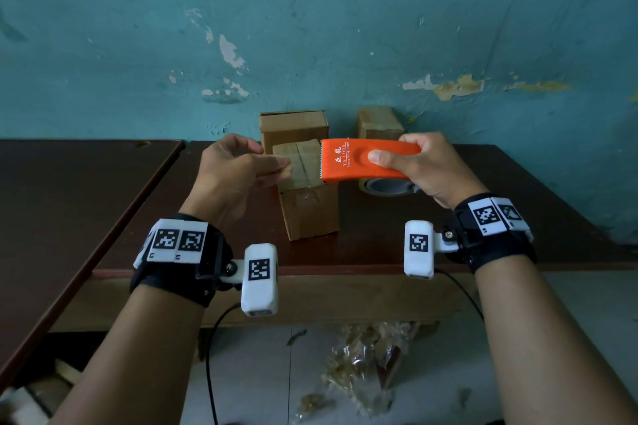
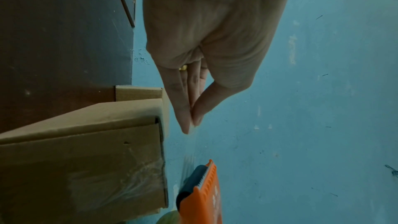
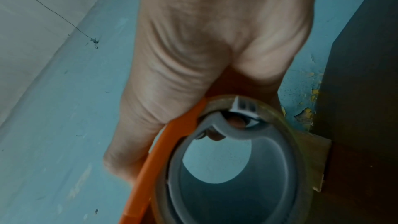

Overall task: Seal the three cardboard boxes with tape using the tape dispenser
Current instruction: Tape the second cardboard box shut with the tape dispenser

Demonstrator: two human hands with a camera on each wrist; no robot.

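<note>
Three brown cardboard boxes stand on the dark table [image 1: 448, 235]: a near box [image 1: 307, 210], one behind it on the left [image 1: 293, 126], and one at the back right [image 1: 379, 122]. My right hand [image 1: 390, 148] grips the orange tape dispenser [image 1: 359, 162] just above the near box's top, with its toothed edge facing left and the clear tape roll [image 1: 386, 186] beneath it. My left hand [image 1: 281, 166] hovers over the near box's left top edge. Its thumb and fingers [image 2: 190, 122] pinch together on a faint clear tape strip [image 2: 188, 159] that leads to the dispenser [image 2: 206, 198].
A second dark table [image 1: 69, 183] adjoins on the left, separated by a narrow gap. The peeling teal wall [image 1: 310, 45] rises directly behind the boxes. Crumpled plastic scraps [image 1: 369, 355] lie on the floor below the table's front edge, and cables hang from the wrist cameras.
</note>
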